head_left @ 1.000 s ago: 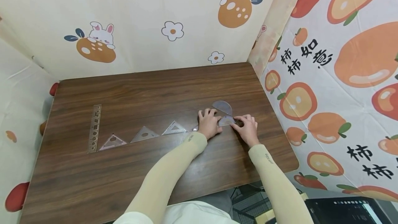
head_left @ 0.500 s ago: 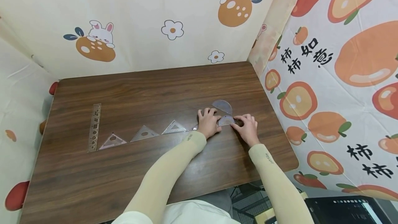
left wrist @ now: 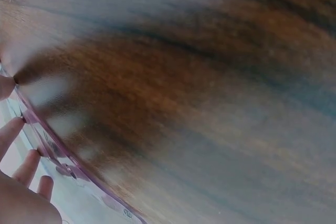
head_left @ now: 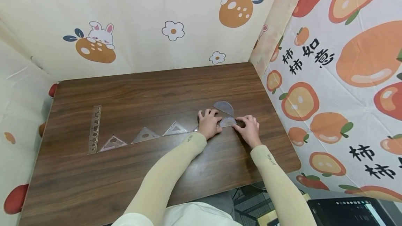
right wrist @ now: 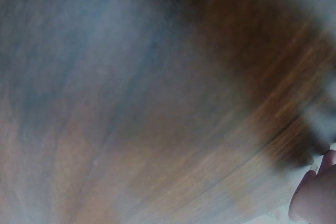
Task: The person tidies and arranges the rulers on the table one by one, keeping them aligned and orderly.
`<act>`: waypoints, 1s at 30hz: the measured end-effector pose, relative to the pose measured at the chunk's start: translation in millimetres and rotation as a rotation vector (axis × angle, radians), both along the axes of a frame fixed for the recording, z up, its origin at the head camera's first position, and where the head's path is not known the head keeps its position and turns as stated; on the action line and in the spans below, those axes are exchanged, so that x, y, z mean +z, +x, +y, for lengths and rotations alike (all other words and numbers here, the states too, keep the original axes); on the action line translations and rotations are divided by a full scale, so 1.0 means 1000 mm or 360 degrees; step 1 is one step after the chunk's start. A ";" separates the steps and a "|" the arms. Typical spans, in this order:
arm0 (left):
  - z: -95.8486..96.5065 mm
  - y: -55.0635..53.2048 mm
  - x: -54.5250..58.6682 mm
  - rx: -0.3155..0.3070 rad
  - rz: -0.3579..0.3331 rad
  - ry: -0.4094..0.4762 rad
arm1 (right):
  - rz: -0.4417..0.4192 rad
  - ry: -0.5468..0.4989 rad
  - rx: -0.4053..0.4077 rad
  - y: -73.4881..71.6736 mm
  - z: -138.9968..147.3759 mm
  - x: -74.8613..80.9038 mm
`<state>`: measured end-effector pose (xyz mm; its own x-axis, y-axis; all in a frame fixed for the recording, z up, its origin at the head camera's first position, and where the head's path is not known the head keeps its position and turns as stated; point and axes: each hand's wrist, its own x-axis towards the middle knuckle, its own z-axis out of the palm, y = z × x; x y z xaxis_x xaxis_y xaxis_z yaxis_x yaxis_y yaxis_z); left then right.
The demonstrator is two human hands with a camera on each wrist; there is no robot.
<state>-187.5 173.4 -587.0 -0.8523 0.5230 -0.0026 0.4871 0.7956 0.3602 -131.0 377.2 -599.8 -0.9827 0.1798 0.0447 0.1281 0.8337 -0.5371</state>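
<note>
In the head view, several clear plastic drawing tools lie in a row on the wooden table. My left hand (head_left: 208,125) rests with fingers spread over a set square (head_left: 196,128), mostly hidden under it. The left wrist view shows the fingertips (left wrist: 33,154) touching a clear piece with a purple edge (left wrist: 73,169). My right hand (head_left: 250,130) pinches the right end of a small protractor (head_left: 227,122) between thumb and forefinger. A larger half-round protractor (head_left: 224,107) lies just behind it. Only part of the right hand (right wrist: 317,198) shows in the right wrist view.
Left of my hands lie three set squares, the nearest a clear one (head_left: 176,128), then another (head_left: 145,135) and a pinkish one (head_left: 113,143). A ruler (head_left: 95,129) stands lengthwise at the far left. Printed cloth (head_left: 125,6) walls the table (head_left: 141,100); a laptop (head_left: 345,212) sits lower right.
My left hand has shifted very slightly left, away from the small protractor. The right hand stays at the protractor's end, and the other tools have not visibly moved.
</note>
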 end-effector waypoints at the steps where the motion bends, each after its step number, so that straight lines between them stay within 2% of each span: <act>1: 0.000 0.000 0.000 -0.0001 -0.0005 -0.0005 | -0.0003 0.0001 0.0000 0.000 0.000 0.000; 9: 0.000 -0.002 0.002 -0.0002 -0.0015 -0.0013 | -0.0002 0.0000 0.0022 -0.001 0.001 0.002; 15: -0.001 -0.003 0.003 -0.0007 -0.0010 0.0023 | 0.0051 -0.0051 0.0052 0.001 0.002 0.003; 24: -0.005 -0.021 0.007 0.0029 0.0013 0.0092 | 0.0042 -0.0116 0.0005 -0.010 0.000 0.008; 30: -0.008 -0.033 0.014 0.0060 -0.0031 0.0086 | 0.0034 -0.0113 -0.0030 -0.021 -0.004 0.013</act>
